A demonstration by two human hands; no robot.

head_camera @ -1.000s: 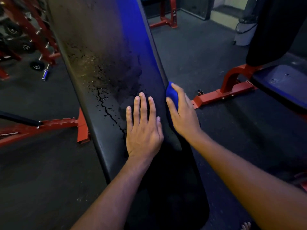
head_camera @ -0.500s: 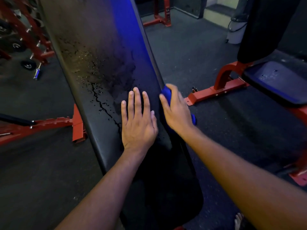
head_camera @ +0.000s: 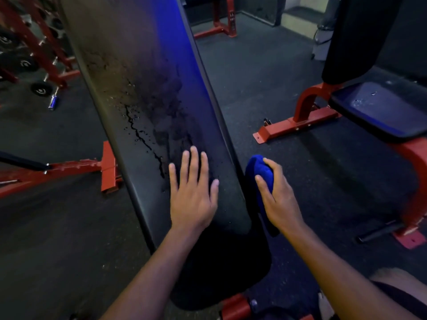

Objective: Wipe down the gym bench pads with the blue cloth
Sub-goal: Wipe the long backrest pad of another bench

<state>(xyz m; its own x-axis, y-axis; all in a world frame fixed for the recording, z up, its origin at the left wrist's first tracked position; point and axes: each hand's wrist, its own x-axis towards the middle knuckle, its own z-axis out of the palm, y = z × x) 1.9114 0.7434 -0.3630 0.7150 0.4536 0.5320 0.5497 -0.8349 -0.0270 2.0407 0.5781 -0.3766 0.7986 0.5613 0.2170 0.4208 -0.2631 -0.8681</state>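
**A:** On the inclined bench pad [head_camera: 143, 93], a person's left hand [head_camera: 193, 199] lies flat with fingers [head_camera: 194, 162] straight and spread, just below a wet, streaked patch [head_camera: 147, 125]. Beside the pad's right edge, the right hand [head_camera: 277, 199] grips the bunched blue cloth [head_camera: 256, 176], fingers curled round it.

**B:** What has changed?

**A:** Half a second ago the cloth was pressed against the pad's right edge; now it has come away and hangs over the floor [head_camera: 265, 88], near the pad but not touching it. The left hand has stayed planted. I judge one stroke along the edge finished, with the streaked patch above the left hand yet to be wiped.

**B:** And what can't be made out?

**A:** The pad's top runs out of frame, so how far the wetness reaches is unknown. The cloth's lower end disappears behind the wrist. To the pad's right, a second bench [head_camera: 379, 107] shows droplets on its seat, its backrest cut off. Dim light hides the pad's lower end.
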